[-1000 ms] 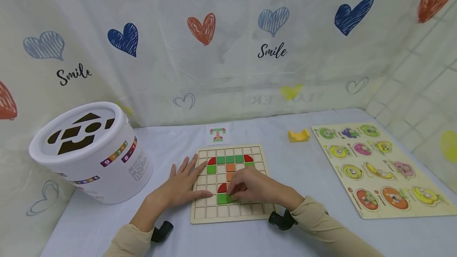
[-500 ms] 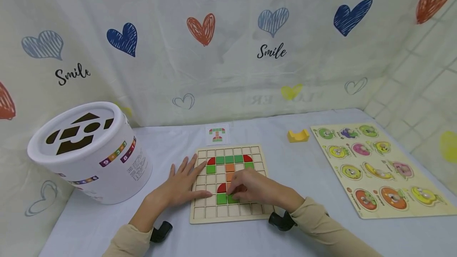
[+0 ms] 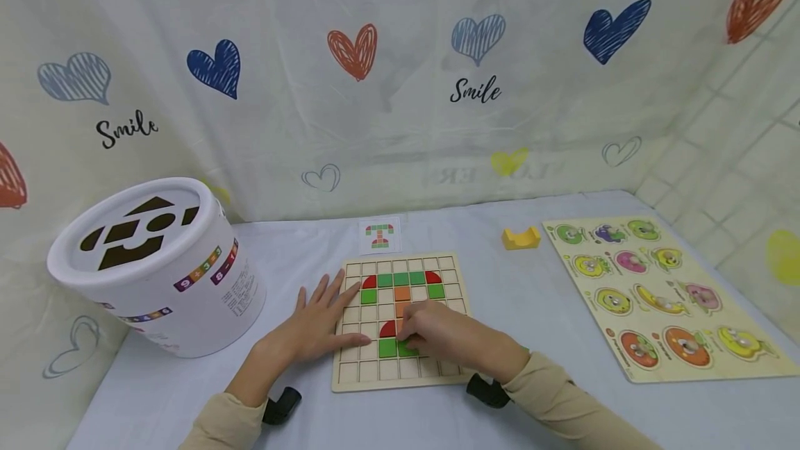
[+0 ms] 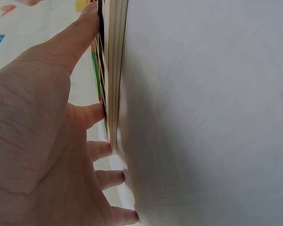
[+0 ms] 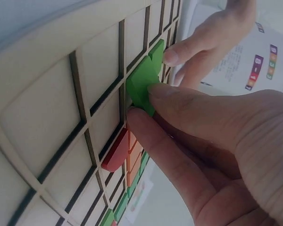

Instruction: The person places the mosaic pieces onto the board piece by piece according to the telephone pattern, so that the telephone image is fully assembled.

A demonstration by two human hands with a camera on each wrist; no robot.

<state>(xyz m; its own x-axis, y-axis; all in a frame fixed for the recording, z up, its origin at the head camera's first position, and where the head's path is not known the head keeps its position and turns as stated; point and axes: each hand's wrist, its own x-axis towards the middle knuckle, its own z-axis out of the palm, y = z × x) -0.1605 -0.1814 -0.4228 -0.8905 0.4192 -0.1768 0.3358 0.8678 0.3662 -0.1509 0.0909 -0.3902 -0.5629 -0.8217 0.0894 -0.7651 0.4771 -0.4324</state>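
My right hand (image 3: 446,332) pinches a green square tile (image 5: 140,87) between thumb and finger, low on the wooden grid board (image 3: 346,373). In the right wrist view that tile sits tilted at its cell, beside another green square tile (image 3: 387,348). A red quarter-round tile (image 3: 387,328) lies just above, and a column of orange tiles (image 3: 402,294) runs up from there, partly hidden by the hand. Green tiles (image 3: 401,279) with red ends form a row higher up. My left hand (image 3: 315,325) rests with fingers spread over the board's left edge, thumb on the grid.
Behind the board lies a small pattern card (image 3: 379,236). A large white bucket (image 3: 206,297) with a shape-sorter lid stands at left. A yellow notched block (image 3: 521,238) sits back right, near a fruit-and-vegetable puzzle board (image 3: 600,297).
My right hand and wrist have turned and shifted slightly left over the green tile, uncovering more of the upper right green tile. The left hand stays in place.
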